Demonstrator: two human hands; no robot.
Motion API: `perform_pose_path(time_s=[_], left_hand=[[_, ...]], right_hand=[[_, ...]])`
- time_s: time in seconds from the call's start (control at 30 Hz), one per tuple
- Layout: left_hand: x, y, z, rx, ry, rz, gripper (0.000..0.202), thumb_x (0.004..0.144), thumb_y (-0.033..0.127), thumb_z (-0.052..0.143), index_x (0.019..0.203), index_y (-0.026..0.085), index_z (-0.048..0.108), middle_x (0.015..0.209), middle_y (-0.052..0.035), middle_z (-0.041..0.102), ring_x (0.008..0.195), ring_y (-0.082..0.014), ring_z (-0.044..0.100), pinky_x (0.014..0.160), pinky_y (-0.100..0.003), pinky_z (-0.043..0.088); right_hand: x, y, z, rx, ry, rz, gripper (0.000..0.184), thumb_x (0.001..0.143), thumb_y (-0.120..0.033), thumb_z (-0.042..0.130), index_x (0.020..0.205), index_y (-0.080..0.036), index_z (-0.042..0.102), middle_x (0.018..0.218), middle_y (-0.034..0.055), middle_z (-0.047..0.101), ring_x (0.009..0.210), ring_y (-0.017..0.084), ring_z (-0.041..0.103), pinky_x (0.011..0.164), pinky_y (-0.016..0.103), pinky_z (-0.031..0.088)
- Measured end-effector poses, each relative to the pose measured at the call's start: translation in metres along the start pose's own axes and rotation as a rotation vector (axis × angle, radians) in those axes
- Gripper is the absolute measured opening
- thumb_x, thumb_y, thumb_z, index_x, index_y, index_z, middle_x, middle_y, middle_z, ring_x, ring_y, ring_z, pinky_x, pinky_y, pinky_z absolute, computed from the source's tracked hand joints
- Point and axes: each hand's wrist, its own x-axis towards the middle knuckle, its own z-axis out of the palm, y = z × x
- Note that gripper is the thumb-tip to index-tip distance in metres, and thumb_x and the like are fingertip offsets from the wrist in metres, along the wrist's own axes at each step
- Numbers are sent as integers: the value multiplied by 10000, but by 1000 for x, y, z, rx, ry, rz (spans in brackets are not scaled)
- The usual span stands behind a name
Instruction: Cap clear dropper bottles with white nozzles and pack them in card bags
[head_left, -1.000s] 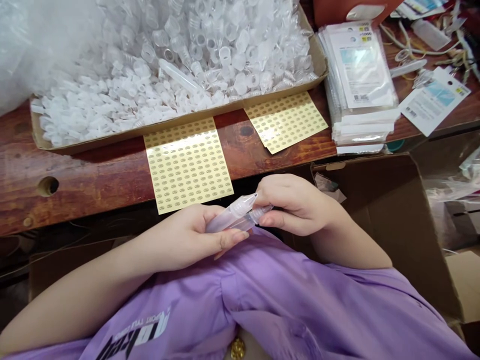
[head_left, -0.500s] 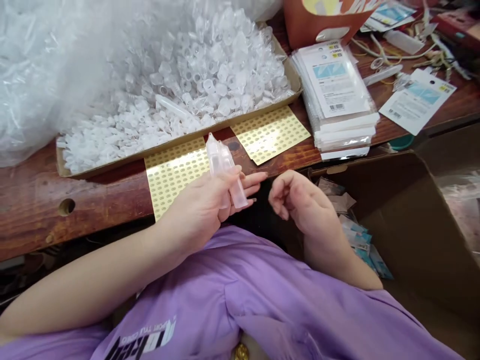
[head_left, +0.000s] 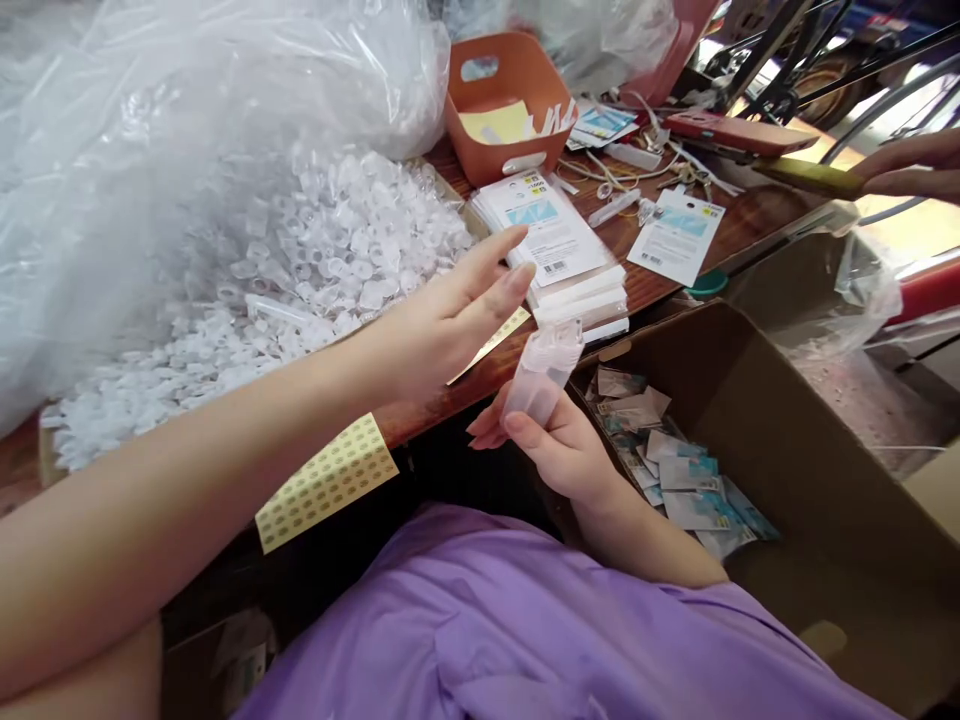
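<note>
The right hand is gripping small clear plastic bottles past the brown wooden table's front edge. The left hand is reaching, fingers open and empty, toward the stack of flat white packets.

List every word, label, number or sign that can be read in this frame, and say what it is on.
Nothing can be read with certainty.
Top packet of the stack of packets: a yellow tag, a blue panel, print and a barcode, all too small to read.
Loose packet: the same layout, also too small.
Yellow sticker sheet: rows of tiny oval marks, blurred.
Clear bottles in the right hand: no print visible.
</note>
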Motion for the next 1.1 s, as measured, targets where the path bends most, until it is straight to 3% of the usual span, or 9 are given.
perform_pose_path(time_s=[0.1,0.2,0.33,0.57,0.73,0.83,0.97,1.03,1.1], left_hand=[[41,-28,7,612,-177,205,584,816,95,437,1397,36,446,1505,-176,388,1441,-336,249,1186,-481,165],[70,-44,23,880,-342,212,800,709,35,489,1483,26,288,1601,-176,129,1469,-381,45,1177,-551,93],[73,-45,29,980,-468,219,666,821,76,450,1477,71,334,1568,-158,260,1437,-352,249,1174,-526,168],[43,-41,6,816,-399,271,511,876,66,390,1368,122,515,1493,-116,421,1401,-292,357,1155,-466,254],[20,-34,-13,536,-237,289,395,864,148,457,1191,221,665,1379,-49,568,1363,-263,428,1142,-450,288],[-12,-19,-21,406,-259,220,275,842,231,545,1043,268,730,1303,-23,629,1345,-257,456,1163,-435,263],[-69,-10,-23,214,-255,91,268,835,224,585,1029,332,736,1223,5,676,1294,-229,518,1176,-422,263],[-98,-12,-20,150,-107,105,346,832,179,597,1114,345,709,1280,18,639,1310,-230,501,1193,-405,241],[-126,-12,-15,35,177,32,459,824,149,629,1237,349,640,1411,39,530,1388,-235,397,1219,-394,182]], right_hand=[[-3,14,-10,-4,39,-41,238,873,-412,632,877,-176,600,803,22,724,691,114,707,648,219,588],[-9,22,-17,-63,-30,-55,239,894,-414,599,917,-177,619,850,43,727,739,130,707,693,251,591],[-14,20,-25,-136,33,-105,258,900,-434,572,927,-183,625,837,54,721,741,151,694,691,288,593],[-3,10,-35,-182,416,-415,159,882,-379,603,875,-221,616,781,18,654,614,117,577,536,243,475],[6,-3,-47,-116,611,-365,188,837,-414,652,855,-229,629,1009,31,616,859,128,591,693,247,498],[12,-14,-44,-27,452,-122,331,758,-537,695,833,-222,625,1106,49,645,945,177,629,731,292,538],[16,-16,-20,7,200,92,418,663,-583,764,818,-222,623,930,24,685,848,173,648,804,326,553],[15,-13,-6,-31,173,65,412,693,-576,747,853,-217,624,895,17,679,831,164,644,824,324,547],[12,-10,5,-125,122,-3,389,745,-569,706,879,-213,625,882,21,671,814,163,637,794,316,547]])
